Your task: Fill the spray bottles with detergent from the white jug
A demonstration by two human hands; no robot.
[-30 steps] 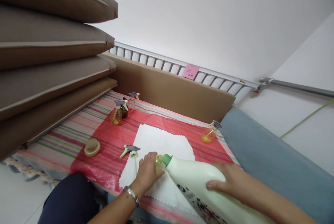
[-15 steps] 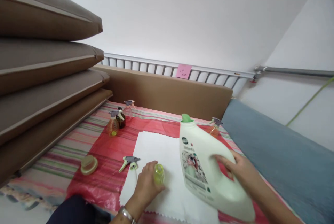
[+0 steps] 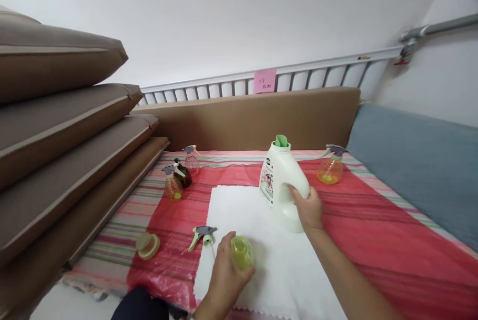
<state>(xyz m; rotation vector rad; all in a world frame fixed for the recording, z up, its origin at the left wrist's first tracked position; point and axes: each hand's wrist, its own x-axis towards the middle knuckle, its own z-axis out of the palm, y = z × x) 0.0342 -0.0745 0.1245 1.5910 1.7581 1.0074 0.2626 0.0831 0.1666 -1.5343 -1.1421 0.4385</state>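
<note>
My right hand [image 3: 309,206] grips the handle of a pale green detergent jug [image 3: 287,210], which is uncapped and has a green pouring spout. The jug is near upright at the right side of a white cloth [image 3: 229,205]. My left hand [image 3: 228,265] is wrapped around a small yellow-green spray bottle [image 3: 242,253] whose neck is open at the top. Left of that hand lies a grey and green spray trigger head [image 3: 203,234], its tube on the cloth. Further left is a round pale green cap [image 3: 147,246].
Several spray bottles with triggers stand around: an amber one [image 3: 173,185], a dark one [image 3: 183,175] and a clear pink one [image 3: 191,161] at back left, an orange-yellow one [image 3: 330,168] at back right. Stacked brown cushions [image 3: 74,146] rise on the left. A brown board [image 3: 242,123] closes the back.
The jug has gone from tilted and close to me to upright and farther back, carried by my right hand. My left hand still holds the small bottle. The view has shifted.
</note>
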